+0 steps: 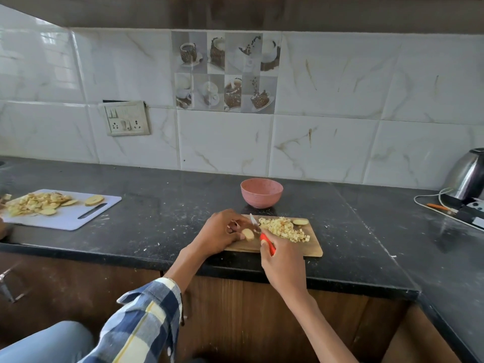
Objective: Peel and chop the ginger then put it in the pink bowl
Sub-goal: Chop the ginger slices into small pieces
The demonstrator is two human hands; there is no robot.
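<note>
Left hand (221,230) rests on the left end of a wooden chopping board (311,248), fingers curled over a peeled ginger piece (247,234), pinning it to the board. Right hand (281,260) grips a knife (262,233) by its red handle; the blade points up and away, tip just beside the left fingers, edge against the ginger piece. Whether the blade is in the ginger or only touching it, can't tell.

Just right of the blade, beyond the right hand, a heap of chopped ginger (284,229) lies on the board in small pale cubes. One ginger slice (300,221) lies flat at the far right edge of the heap, near the board's back edge.

Pink bowl (261,193) stands upright on the dark worktop (162,205), straight beyond both hands, just behind the board, not touching it. Inside not visible from this angle.

Far left of the left hand: a white cutting board (99,213) with a pile of pale peels and slices (36,203) and one larger ginger half (94,200) lying apart from the pile. Far right of the right hand: steel kettle (468,176) at the worktop's edge with a white cable (429,197) beside it. Left forearm has a rolled plaid sleeve (146,318).
</note>
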